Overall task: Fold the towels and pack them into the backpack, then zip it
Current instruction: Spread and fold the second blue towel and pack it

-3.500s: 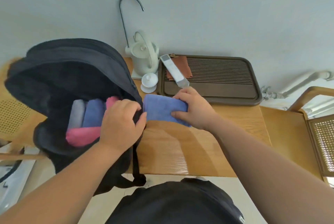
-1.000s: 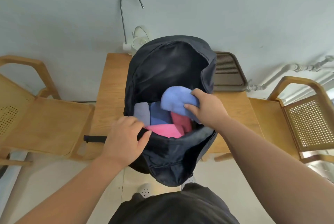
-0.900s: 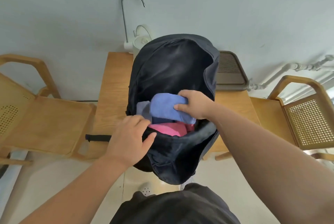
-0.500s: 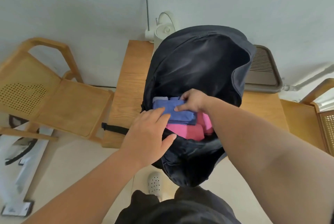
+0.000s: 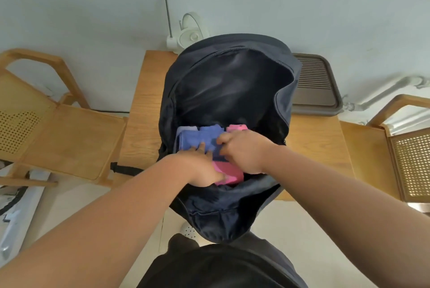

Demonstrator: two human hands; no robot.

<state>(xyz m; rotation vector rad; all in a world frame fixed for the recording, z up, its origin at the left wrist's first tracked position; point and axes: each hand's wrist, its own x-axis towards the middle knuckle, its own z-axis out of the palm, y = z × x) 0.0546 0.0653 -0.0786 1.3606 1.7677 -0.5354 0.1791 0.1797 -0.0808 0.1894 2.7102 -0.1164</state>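
A dark navy backpack lies wide open on the wooden table, its mouth toward me. Folded towels fill its bottom: a blue towel on top, a pale lilac one at the left, a pink one behind and another pink one at the front. Both hands are inside the opening. My left hand lies flat with fingers spread, pressing on the blue towel. My right hand grips the blue towel's right end with curled fingers.
The wooden table stands against the wall. A dark slatted tray sits at the back right, a white kettle and a curved tap behind the backpack. Wooden chairs stand at the left and right. A black strap hangs off the table's left front edge.
My right hand carried the blue towel from the table into the backpack and laid it on the other towels. My left hand left the rim and now presses on it.
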